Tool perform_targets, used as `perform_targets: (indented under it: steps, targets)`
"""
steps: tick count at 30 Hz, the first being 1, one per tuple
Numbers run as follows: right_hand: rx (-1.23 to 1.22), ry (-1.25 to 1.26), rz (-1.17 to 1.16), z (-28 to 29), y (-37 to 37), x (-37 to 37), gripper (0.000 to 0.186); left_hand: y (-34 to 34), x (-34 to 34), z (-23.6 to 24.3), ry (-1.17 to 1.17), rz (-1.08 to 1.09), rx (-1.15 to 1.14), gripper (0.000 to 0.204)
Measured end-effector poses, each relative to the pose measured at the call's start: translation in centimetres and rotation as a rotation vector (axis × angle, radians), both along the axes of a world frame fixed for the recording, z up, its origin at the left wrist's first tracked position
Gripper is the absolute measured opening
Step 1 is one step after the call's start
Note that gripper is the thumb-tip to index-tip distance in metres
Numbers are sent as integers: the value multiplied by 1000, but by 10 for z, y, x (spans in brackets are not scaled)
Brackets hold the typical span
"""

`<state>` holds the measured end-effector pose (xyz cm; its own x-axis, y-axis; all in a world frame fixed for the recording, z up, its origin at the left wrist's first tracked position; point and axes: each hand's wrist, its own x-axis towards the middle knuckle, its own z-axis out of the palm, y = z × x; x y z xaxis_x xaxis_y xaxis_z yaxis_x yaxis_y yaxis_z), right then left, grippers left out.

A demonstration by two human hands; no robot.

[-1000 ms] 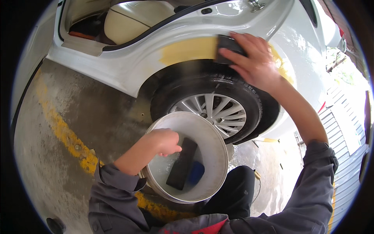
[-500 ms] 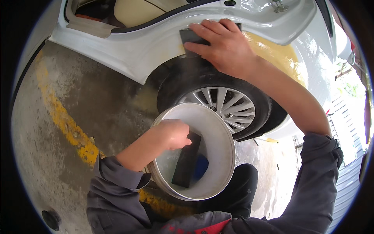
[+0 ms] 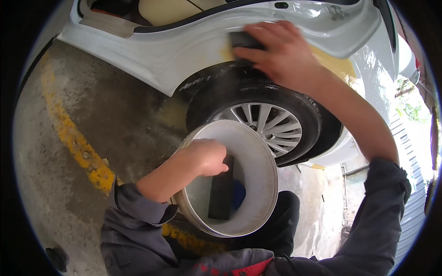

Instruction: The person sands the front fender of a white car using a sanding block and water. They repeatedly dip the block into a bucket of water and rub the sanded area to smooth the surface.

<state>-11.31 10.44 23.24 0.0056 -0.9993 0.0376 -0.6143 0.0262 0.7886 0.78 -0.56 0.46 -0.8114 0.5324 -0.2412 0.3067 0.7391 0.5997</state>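
My right hand (image 3: pixel 287 53), blurred by motion, is closed around a dark sanding block (image 3: pixel 246 41) against the white car's rear fender (image 3: pixel 198 48), just above the wheel arch. Yellowish filler (image 3: pixel 338 64) shows on the panel to its right. Low over a white bucket (image 3: pixel 266 184), my left hand (image 3: pixel 207 157) is curled into a fist, its fingers mostly hidden from above. Beneath and beside that fist, a long dark rectangular block (image 3: pixel 222 198) lies slanting in the bucket's cloudy water. Whether the fist grips this block cannot be made out. A blue object (image 3: pixel 238 195) is partly behind the block.
The car's tyre (image 3: pixel 313 120) and silver wheel (image 3: pixel 264 117) stand right behind the bucket. Above is the open door frame with a pale seat (image 3: pixel 163 11). A worn yellow line (image 3: pixel 76 138) crosses the wet concrete floor at left. My knee (image 3: pixel 283 216) is beside the bucket.
My right hand has slid to the right along the fender with the sanding block. My left hand has barely shifted, while the dark block in the bucket has turned a little more upright.
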Motion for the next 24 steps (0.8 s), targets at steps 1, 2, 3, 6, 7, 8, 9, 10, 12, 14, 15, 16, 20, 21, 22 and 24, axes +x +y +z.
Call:
perform_targets:
  steps: [1, 2, 3, 6, 7, 8, 9, 10, 12, 14, 15, 16, 20, 21, 22, 24]
  targets:
    - [-9, 3, -34, 21, 15, 9, 60, 5, 1, 0, 41, -14, 22, 46]
    - [-6, 23, -39, 35, 27, 14, 64, 7, 3, -2, 70, -16, 29, 46]
    - [-28, 43, -35, 31, 30, 14, 63, 7, 2, -3, 102, -17, 36, 45]
    - [-51, 41, -10, -3, 9, 2, 59, 11, -2, 0, 52, -16, 18, 45]
    - [-2, 43, -35, -16, -5, 1, 56, 14, -6, 1, 17, -50, -3, 46]
    - [31, 79, -58, -29, -17, 0, 56, 17, -5, 3, 1, -64, -13, 46]
    - [63, 73, -68, -37, -21, -3, 58, 16, -3, 6, -20, -62, -24, 46]
    - [93, 77, -77, -37, -22, -5, 60, 12, -4, 12, -31, -57, -37, 46]
    - [17, 26, -62, -14, -1, 3, 60, 3, 0, 10, -18, -50, 0, 47]
    - [-40, -3, -45, 22, 23, 15, 60, -1, 6, -2, 80, -10, 27, 47]
    - [-71, 20, -42, 20, 33, 15, 58, -1, 6, -6, 69, -12, 16, 47]
    - [-88, 62, -50, 23, 40, 16, 57, 6, 2, -4, 75, -25, 18, 47]
    - [-10, 50, -39, -29, -10, -3, 47, 11, -2, 5, 89, -60, -9, 47]
    - [41, 69, -77, -46, -26, -6, 48, 10, -2, 15, -18, -52, -11, 44]
    - [79, 102, -75, -55, -40, -6, 50, 7, -2, 17, -58, -43, -41, 44]
    - [71, 17, -58, -36, -27, -8, 55, 5, -4, 21, -135, -28, -99, 45]
